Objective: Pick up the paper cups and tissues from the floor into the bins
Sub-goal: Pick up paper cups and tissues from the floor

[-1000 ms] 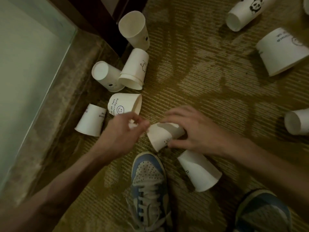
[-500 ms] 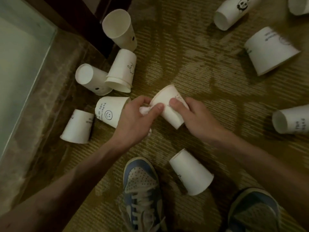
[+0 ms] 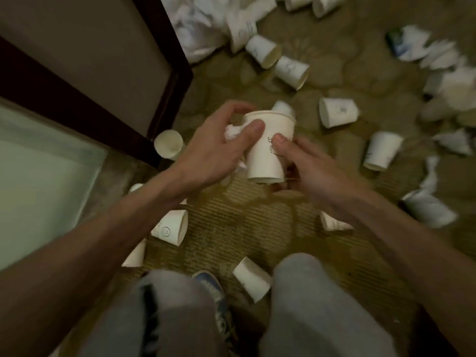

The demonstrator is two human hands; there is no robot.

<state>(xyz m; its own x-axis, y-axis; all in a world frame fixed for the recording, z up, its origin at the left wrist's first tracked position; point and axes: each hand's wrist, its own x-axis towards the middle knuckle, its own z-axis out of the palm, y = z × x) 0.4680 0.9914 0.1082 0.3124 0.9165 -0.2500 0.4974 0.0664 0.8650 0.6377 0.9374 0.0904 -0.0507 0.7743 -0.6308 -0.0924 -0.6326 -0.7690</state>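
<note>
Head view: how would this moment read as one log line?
left hand: grips tissue, thumb on paper cup | right hand: holds paper cup | carpet: scattered cups remain

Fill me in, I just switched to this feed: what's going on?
A person grips a paper cup in the right hand, above the carpet. The left hand holds a crumpled tissue against the cup's side, with its thumb on the cup. Many more loose cups and tissues lie scattered around. No bin is in view.
</note>
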